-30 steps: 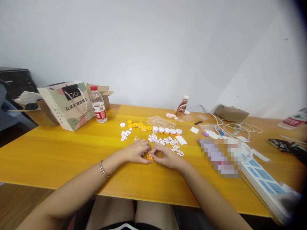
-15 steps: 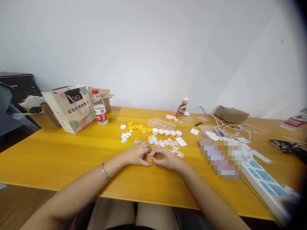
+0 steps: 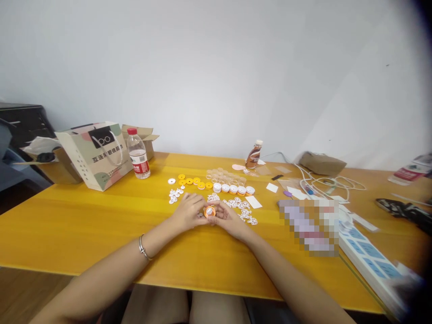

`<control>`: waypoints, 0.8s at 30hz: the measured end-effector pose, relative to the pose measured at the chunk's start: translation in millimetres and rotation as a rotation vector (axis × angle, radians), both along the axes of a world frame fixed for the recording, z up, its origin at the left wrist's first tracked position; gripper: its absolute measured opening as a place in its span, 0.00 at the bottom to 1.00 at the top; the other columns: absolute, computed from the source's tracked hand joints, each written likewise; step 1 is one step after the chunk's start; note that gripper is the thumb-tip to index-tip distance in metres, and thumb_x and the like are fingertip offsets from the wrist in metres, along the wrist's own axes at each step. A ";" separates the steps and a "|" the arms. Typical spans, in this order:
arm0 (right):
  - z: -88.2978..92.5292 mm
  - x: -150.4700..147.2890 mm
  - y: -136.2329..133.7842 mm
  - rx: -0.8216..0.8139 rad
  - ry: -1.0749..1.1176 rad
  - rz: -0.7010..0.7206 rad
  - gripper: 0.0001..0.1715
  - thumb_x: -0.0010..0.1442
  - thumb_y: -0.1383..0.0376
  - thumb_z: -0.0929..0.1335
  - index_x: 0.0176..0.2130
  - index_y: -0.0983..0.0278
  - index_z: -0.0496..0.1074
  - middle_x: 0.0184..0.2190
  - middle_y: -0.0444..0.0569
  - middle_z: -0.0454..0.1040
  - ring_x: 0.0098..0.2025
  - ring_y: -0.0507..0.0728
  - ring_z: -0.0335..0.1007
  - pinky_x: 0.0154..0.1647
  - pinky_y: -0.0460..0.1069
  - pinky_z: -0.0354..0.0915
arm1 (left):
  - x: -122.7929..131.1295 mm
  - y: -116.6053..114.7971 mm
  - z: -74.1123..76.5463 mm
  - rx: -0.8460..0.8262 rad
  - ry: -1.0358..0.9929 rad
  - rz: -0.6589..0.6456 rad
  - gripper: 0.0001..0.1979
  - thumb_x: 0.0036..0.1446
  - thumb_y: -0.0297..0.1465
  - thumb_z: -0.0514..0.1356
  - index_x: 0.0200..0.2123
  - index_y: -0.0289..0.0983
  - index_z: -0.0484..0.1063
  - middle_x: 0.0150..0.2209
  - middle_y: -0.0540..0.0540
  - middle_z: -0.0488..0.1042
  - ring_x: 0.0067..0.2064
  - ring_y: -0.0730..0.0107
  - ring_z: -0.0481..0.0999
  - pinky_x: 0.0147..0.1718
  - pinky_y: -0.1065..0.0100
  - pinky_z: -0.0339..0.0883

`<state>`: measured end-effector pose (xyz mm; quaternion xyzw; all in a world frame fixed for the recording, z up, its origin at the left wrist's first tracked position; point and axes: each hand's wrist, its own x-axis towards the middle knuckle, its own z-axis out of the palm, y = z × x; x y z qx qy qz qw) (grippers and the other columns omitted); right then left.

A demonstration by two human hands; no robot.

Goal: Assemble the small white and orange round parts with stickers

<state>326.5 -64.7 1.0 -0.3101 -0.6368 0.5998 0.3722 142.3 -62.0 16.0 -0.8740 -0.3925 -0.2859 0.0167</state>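
Between my two hands, over the middle of the table, is a small round orange disc part [image 3: 209,212] with a white piece at its centre. My left hand [image 3: 192,209] grips it from the left, fingers and thumb closed at its edge. My right hand [image 3: 227,219] holds the opposite edge. Just beyond are white openwork plastic pieces [image 3: 240,203] and a row of white-and-orange round stacks [image 3: 232,189]. Yellow discs [image 3: 189,181] and small white pegged parts [image 3: 175,194] lie farther left. Clear rings [image 3: 222,174] stand behind the row.
A paper bag [image 3: 97,155] and a red-capped water bottle [image 3: 138,155] stand at left. A brown drink bottle [image 3: 254,155] is at the back. To the right lie white cables [image 3: 317,182], a power strip [image 3: 366,254] and white cards [image 3: 254,202].
Both hands have lifted slightly, and the right fingers have moved from pinching over the disc part to holding its side. The part's orange rim and white centre now show. The view has shifted a little.
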 end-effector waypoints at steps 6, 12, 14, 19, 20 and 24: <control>6.7 1.7 2.8 -0.114 0.084 -0.114 0.22 0.44 0.60 0.72 0.40 0.61 0.67 0.35 0.45 0.71 0.32 0.51 0.68 0.40 0.50 0.64 | -9.1 14.2 4.5 -0.146 -0.132 -0.151 0.31 0.37 0.50 0.64 0.42 0.38 0.67 0.41 0.44 0.71 0.44 0.61 0.67 0.43 0.63 0.58; 4.9 3.5 5.9 -0.149 0.127 -0.173 0.27 0.38 0.63 0.75 0.39 0.62 0.67 0.36 0.45 0.72 0.37 0.52 0.68 0.44 0.50 0.63 | -8.3 76.0 12.5 -0.196 -0.254 0.009 0.19 0.55 0.41 0.54 0.47 0.39 0.65 0.46 0.44 0.69 0.48 0.64 0.67 0.49 0.64 0.59; 2.4 3.8 7.7 -0.139 0.123 -0.174 0.28 0.37 0.64 0.75 0.39 0.62 0.67 0.37 0.46 0.72 0.38 0.52 0.68 0.45 0.50 0.62 | -0.6 99.0 15.3 -0.193 -0.181 0.041 0.23 0.54 0.37 0.55 0.53 0.39 0.60 0.52 0.42 0.65 0.53 0.61 0.64 0.53 0.62 0.56; -0.6 7.1 10.3 -0.149 0.100 -0.177 0.28 0.37 0.62 0.75 0.39 0.62 0.67 0.37 0.47 0.72 0.38 0.53 0.69 0.43 0.50 0.63 | 22.8 142.4 8.6 -0.258 -0.128 0.171 0.23 0.52 0.27 0.56 0.53 0.38 0.61 0.55 0.41 0.63 0.55 0.61 0.63 0.54 0.64 0.54; -0.5 7.8 10.4 -0.153 0.096 -0.183 0.28 0.37 0.62 0.75 0.39 0.62 0.67 0.37 0.47 0.72 0.38 0.53 0.69 0.41 0.50 0.64 | 26.2 148.1 5.6 -0.259 -0.135 0.187 0.21 0.52 0.27 0.55 0.51 0.37 0.63 0.54 0.40 0.64 0.54 0.61 0.64 0.54 0.64 0.54; 0.1 8.4 10.5 -0.163 0.109 -0.187 0.26 0.37 0.63 0.75 0.38 0.63 0.67 0.34 0.45 0.72 0.33 0.51 0.68 0.37 0.48 0.63 | 32.4 161.3 -4.2 -0.257 -0.171 0.246 0.15 0.52 0.28 0.55 0.45 0.34 0.68 0.48 0.36 0.70 0.50 0.57 0.68 0.50 0.61 0.57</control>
